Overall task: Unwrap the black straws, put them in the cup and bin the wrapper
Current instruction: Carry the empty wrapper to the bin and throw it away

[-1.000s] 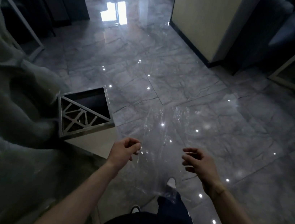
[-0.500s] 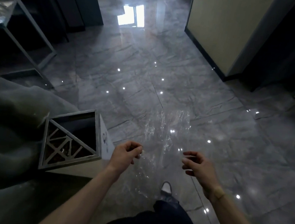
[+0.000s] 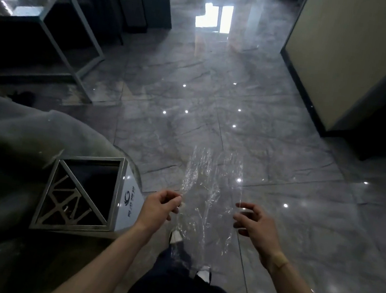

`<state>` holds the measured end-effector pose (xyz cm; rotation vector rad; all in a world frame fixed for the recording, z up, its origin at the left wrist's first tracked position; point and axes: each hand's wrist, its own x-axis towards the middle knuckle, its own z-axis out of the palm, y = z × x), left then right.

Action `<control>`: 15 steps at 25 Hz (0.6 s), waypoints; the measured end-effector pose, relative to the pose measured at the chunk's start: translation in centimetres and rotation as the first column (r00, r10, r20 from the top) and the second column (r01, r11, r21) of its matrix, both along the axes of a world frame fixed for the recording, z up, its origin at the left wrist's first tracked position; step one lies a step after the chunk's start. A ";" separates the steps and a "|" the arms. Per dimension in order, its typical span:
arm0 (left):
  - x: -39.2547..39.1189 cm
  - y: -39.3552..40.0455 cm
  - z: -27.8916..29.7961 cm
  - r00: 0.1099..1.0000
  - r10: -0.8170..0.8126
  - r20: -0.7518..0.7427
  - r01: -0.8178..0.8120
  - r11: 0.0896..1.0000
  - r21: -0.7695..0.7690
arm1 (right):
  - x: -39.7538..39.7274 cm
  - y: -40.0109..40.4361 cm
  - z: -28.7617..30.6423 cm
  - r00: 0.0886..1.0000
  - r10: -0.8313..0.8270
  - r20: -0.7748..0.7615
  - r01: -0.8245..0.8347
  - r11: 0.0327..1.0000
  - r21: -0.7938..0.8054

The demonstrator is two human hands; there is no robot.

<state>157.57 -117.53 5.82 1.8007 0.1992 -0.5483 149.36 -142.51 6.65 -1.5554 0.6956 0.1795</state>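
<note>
The glossy grey marble-look tiled floor (image 3: 284, 159) mirrors ceiling lights, and a square metal-rimmed bin with a lattice-patterned top and a dark opening (image 3: 81, 192) stands on it beside a rumpled grey fabric cover (image 3: 15, 133). Just right of the bin, a clear, crinkled plastic film wrapper (image 3: 207, 193) hangs stretched between both hands. The left hand (image 3: 159, 208) pinches the wrapper's edge nearest the bin; the right hand (image 3: 254, 225) grips the far edge, fingers curled narrow. The film looks feather-light, limp and slippery, so bunching it first should suit dropping it in.
</note>
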 end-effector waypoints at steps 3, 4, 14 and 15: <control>3.0 0.8 -0.9 0.997 0.082 0.002 -0.082 0.996 -0.027 | 4.8 0.3 -0.3 0.998 0.068 -0.008 -0.068 0.997 -0.024; 4.3 1.0 -1.3 0.994 0.109 0.006 -0.109 0.993 -0.038 | 6.7 0.4 -0.3 0.997 0.081 -0.008 -0.081 0.996 -0.033; 17.4 4.7 -2.7 0.941 0.336 -0.032 -0.337 0.939 -0.066 | 26.4 4.0 0.9 0.972 0.234 -0.009 -0.233 0.969 -0.080; 18.6 5.5 -2.6 0.931 0.365 -0.030 -0.366 0.928 -0.072 | 28.3 5.0 1.1 0.965 0.264 0.004 -0.263 0.962 -0.080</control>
